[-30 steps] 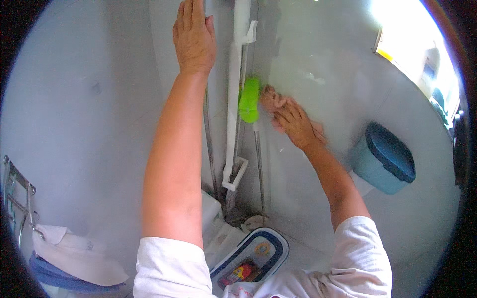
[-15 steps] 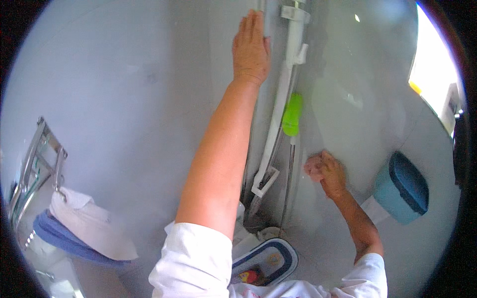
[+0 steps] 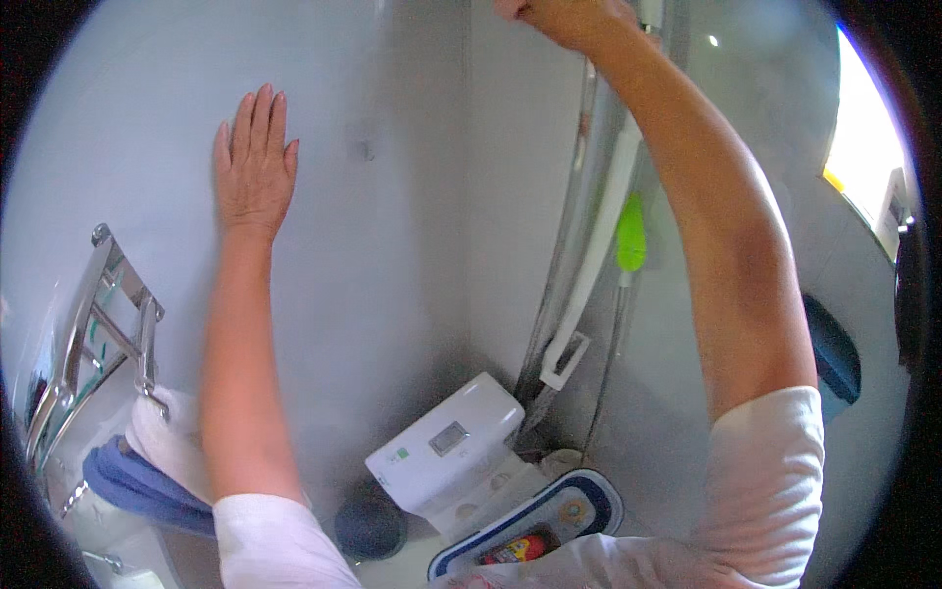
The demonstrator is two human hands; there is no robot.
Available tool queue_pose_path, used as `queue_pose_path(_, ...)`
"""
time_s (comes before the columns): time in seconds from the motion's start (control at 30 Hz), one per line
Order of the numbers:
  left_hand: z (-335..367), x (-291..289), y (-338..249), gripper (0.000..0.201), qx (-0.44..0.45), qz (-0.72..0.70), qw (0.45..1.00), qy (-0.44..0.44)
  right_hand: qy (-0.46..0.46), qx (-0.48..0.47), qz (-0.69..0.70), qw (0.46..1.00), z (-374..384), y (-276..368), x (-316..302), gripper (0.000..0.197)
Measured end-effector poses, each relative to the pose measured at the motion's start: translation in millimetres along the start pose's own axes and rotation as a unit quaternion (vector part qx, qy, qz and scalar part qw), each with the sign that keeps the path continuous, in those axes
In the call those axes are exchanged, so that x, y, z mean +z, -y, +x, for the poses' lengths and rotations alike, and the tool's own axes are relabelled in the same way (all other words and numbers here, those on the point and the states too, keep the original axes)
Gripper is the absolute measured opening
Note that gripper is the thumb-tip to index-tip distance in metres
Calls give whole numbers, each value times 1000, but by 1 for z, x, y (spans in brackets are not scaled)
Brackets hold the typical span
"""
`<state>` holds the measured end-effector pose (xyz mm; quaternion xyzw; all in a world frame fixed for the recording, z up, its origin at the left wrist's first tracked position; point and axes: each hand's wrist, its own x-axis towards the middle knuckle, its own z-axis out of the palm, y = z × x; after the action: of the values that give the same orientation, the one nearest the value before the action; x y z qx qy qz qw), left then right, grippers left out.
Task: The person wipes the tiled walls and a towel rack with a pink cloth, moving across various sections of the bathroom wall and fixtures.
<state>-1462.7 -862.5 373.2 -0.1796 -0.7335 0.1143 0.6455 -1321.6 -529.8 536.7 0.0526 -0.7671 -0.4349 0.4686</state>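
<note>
My left hand (image 3: 255, 182) lies flat against the pale grey wall (image 3: 383, 226), fingers stretched upward and holding nothing. At the upper edge, my right hand (image 3: 574, 22) reaches up across the corner, past a white pole (image 3: 599, 236) and thin metal rods. Its fingers look curled, with a pinkish bit at their left end; most of the grip is cut off, so what it holds cannot be made out. Beneath my right forearm, a bright green handle (image 3: 631, 234) on a thin stem stands against the right wall.
A chrome towel rack (image 3: 123, 324) holds a white towel (image 3: 162, 432) and a blue towel (image 3: 147, 486) at left. Low in the corner are a white toilet (image 3: 442, 456), a dark round bin (image 3: 371, 525) and a blue-rimmed basin (image 3: 603, 501). My right arm partly covers a blue container (image 3: 834, 358).
My left hand has moved left and down along the wall, away from the corner. My right hand has risen from low on the right wall to the top. The view has shifted left.
</note>
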Motion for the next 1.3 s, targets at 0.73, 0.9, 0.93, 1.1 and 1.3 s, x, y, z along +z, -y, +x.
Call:
queue_pose_path(0.73, -17, -5, -9, 57, 2, -8, 998, -56, 47, -5, 91, 995, -154, 223, 102, 49)
queue_pose_path(0.9, -18, -4, 2, 57, 10, 8, 999, -40, 112, 1, 161, 981, -208, 289, 115, 46)
queue_pose_path(0.93, -19, 1, -1, 57, 11, 17, 999, -35, 147, 0, 170, 975, -221, 302, 117, 45)
queue_pose_path(1.1, -12, -2, -7, 57, 3, 26, 1000, -11, 189, 23, 260, 947, -272, 358, 122, 47)
queue_pose_path(1.3, -10, 4, -2, 54, 21, 33, 998, -49, 235, 125, 422, 866, -286, 387, 111, 51)
